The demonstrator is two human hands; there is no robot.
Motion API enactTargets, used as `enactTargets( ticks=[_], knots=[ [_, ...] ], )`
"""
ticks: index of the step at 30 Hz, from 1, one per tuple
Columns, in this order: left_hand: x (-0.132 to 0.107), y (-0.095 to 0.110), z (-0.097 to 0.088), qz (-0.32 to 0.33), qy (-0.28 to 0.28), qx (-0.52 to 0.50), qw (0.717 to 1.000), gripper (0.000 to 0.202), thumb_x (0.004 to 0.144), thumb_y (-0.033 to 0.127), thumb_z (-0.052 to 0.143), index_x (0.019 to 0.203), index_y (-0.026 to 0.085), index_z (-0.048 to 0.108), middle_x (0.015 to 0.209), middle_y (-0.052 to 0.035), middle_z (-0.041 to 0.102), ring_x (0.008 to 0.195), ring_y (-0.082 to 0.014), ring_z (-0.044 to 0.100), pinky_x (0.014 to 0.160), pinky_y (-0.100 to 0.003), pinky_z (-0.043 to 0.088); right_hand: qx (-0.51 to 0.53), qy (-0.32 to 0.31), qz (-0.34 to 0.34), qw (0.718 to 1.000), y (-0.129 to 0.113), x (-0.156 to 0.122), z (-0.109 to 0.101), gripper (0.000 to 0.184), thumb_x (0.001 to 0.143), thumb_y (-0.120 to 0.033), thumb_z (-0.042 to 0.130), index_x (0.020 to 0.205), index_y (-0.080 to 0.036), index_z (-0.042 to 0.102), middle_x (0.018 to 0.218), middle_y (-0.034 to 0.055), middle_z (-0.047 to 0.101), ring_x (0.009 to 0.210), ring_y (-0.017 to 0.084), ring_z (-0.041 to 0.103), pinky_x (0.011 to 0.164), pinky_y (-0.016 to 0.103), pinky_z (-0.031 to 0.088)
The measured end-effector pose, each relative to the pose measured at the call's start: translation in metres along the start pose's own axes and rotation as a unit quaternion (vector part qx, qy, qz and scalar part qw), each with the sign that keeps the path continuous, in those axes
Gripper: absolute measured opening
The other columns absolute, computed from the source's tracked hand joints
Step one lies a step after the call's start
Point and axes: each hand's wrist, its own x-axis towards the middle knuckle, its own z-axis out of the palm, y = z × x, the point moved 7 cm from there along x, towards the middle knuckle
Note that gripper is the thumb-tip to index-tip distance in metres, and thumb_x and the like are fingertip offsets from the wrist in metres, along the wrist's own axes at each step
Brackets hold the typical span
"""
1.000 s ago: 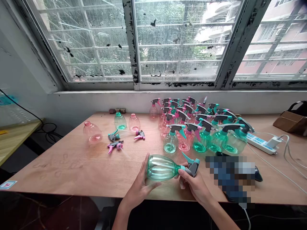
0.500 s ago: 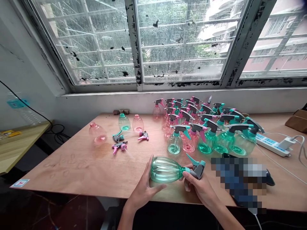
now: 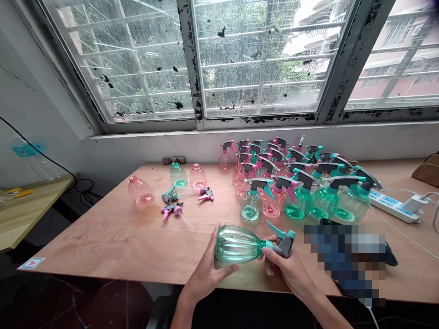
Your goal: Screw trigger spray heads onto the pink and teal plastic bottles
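A clear green spray bottle (image 3: 238, 244) lies on its side in the air above the table's front edge, base to the left. My left hand (image 3: 209, 269) cups its base, fingers behind and thumb below. At the neck, my right hand (image 3: 283, 262) pinches the collar of the grey and teal spray head (image 3: 285, 244), which sits on the bottle's mouth. Further back on the left are a green bottle (image 3: 178, 176) and two pink bottles, one a pink bottle (image 3: 140, 192), all without heads. Near them lie loose spray heads: one teal (image 3: 169, 196), one pink (image 3: 172, 210) and another pink (image 3: 206, 194).
Several pink and green bottles with spray heads (image 3: 295, 201) crowd the table's back right. Beyond them lie a white power strip (image 3: 394, 205) with cables and a brown box (image 3: 427, 171). A dark, pixelated object (image 3: 346, 260) rests right of my hands. A window is behind the table.
The view has shifted very slightly. Both hands keep their hold on the green spray bottle, with almost no visible movement.
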Motion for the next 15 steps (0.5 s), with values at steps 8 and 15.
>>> enactTargets(
  ticks=[8,15],
  knots=[
    [-0.0009,-0.0005,-0.0008,0.001,0.007,0.006,1.000,0.109,0.082,0.031,0.078,0.157,0.039,0.000,0.170,-0.0023,0.008,0.154,-0.0325,0.011,0.125,-0.053,0.011,-0.019,0.002,0.003,1.000,-0.0011,-0.0017,0.0015,0.028,0.087,-0.039,0.075,0.095,-0.021,0.055,0.068,-0.0003,0.074,0.046,0.012,0.056,0.047,0.025,0.044],
    [0.0000,0.0021,-0.0009,0.007,0.004,0.016,1.000,0.103,0.083,0.031,0.077,0.158,0.036,0.007,0.169,-0.0040,0.014,0.154,-0.0338,0.012,0.125,-0.052,0.009,-0.005,0.010,0.004,1.000,-0.0015,-0.0013,-0.0005,0.028,0.087,-0.040,0.075,0.095,-0.021,0.056,0.070,0.0002,0.074,0.045,0.012,0.056,0.045,0.025,0.043]
  ],
)
